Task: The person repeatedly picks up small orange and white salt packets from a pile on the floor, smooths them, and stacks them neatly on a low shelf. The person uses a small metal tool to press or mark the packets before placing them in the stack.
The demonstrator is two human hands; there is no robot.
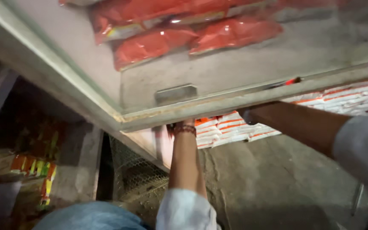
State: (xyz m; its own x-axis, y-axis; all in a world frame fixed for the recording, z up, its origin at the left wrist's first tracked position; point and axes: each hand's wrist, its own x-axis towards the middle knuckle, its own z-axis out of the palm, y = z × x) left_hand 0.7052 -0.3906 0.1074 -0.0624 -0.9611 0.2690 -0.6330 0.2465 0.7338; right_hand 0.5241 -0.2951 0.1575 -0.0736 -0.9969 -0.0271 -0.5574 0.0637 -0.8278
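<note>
Both my arms reach under the front edge of a grey metal tabletop. My left hand is almost wholly hidden behind that edge; only the wrist with a beaded bracelet shows. Just the heel of my right hand can be seen, up against a stack of orange-and-white packets stored below the top. More of these packets run to the right. Whether either hand grips a packet is hidden. Red sealed pouches lie on the tabletop.
A small metal plate is fixed near the tabletop's front edge. Wire mesh stands below left beside a concrete block. Colourful packets lie at the far left. Cracked concrete floor is beneath.
</note>
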